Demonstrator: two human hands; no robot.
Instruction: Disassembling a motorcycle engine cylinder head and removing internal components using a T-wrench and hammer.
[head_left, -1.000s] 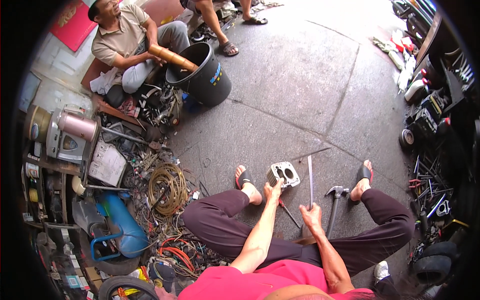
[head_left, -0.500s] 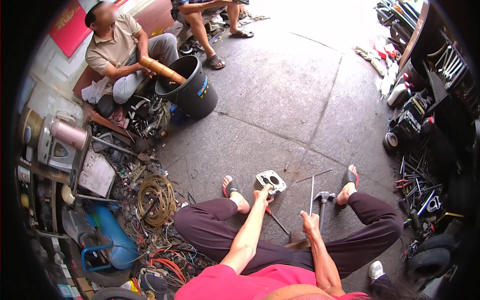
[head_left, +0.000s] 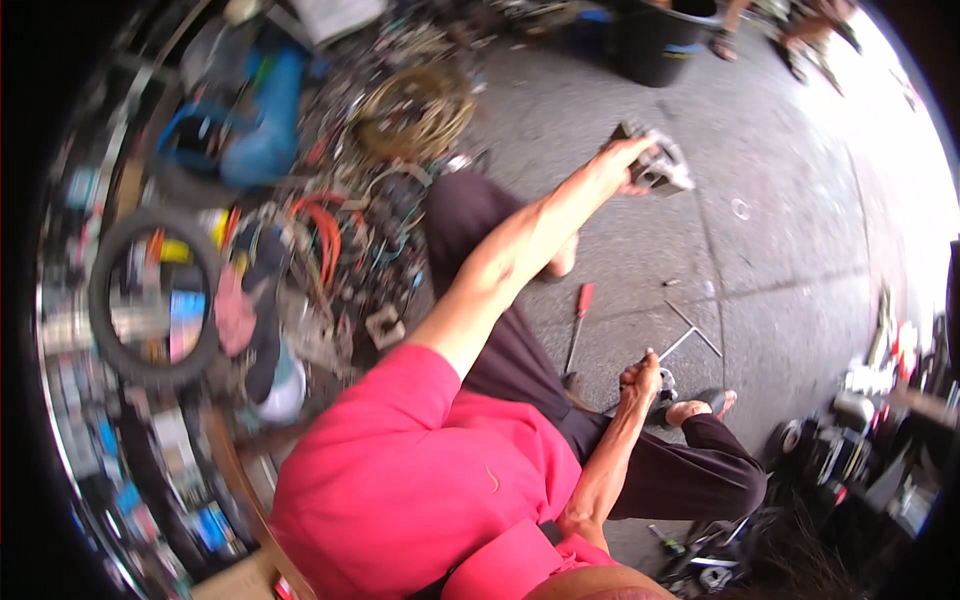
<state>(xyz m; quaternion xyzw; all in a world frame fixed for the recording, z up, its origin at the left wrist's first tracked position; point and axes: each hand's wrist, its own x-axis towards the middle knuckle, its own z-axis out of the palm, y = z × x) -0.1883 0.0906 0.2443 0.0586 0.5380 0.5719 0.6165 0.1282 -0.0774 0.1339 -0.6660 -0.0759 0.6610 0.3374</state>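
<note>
My left hand (head_left: 625,160) is stretched out to the far side, its fingers wrapped round the edge of a grey metal engine cylinder (head_left: 668,172), which hangs above the floor and is blurred. Closer in, my right hand (head_left: 640,376) is closed round a thin silver metal rod (head_left: 678,343) that points away from me. A hammer (head_left: 667,382) lies beside that hand, mostly hidden by it. On the floor between my legs rests a screwdriver (head_left: 584,300) with a red handle. Another thin rod (head_left: 705,340) lies just past the tip of the held one.
At the left, loose parts and cables surround a coil of tan hose (head_left: 372,130), a blue tank (head_left: 275,120) and a tyre (head_left: 105,290). A black bucket (head_left: 650,45) stands at the far side, near other people's legs (head_left: 800,35). Machine parts (head_left: 830,440) crowd the right.
The view has swung left. My left hand has carried the engine cylinder up and away from between my feet, out to the left. My right hand keeps hold of the rod.
</note>
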